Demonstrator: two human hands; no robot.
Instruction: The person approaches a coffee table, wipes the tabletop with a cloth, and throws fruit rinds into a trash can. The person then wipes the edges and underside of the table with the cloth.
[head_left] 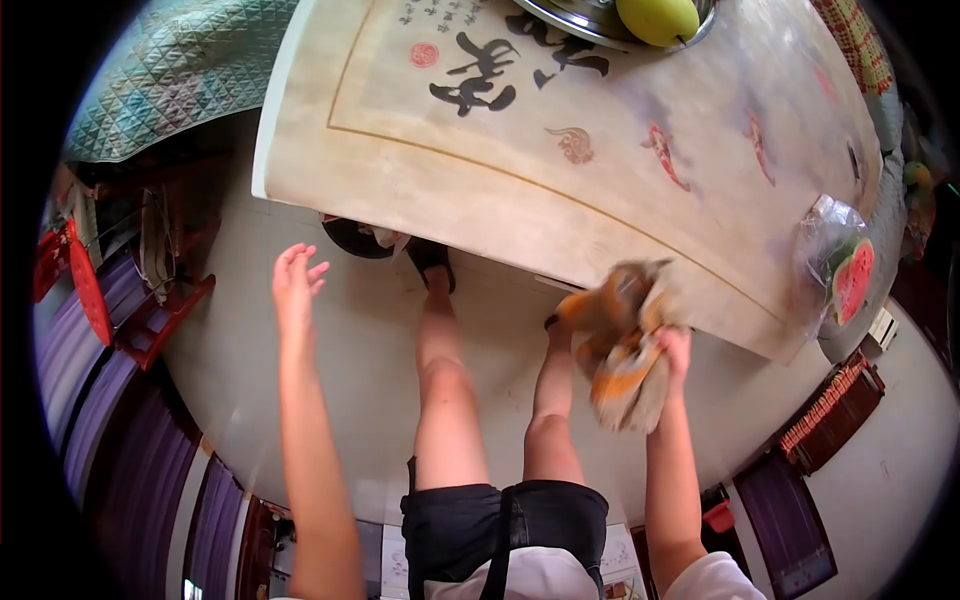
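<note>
My right hand (677, 352) is closed around a crumpled brown, grey and orange cloth (625, 385), which hangs at the near edge of the table and is partly blurred. My left hand (296, 278) is raised over the floor to the left, fingers apart and holding nothing. In front of both hands lies the table (480, 185), its pale cover printed with black characters and red fish. A cut watermelon (853, 280) wrapped in clear plastic sits at the table's right end, beyond my right hand.
A metal tray (600, 38) with a green-yellow fruit (658, 18) stands at the table's far side. On the left are a red chair (165, 320) and a quilted cover (185, 75). Under the table edge is a dark basin (355, 238).
</note>
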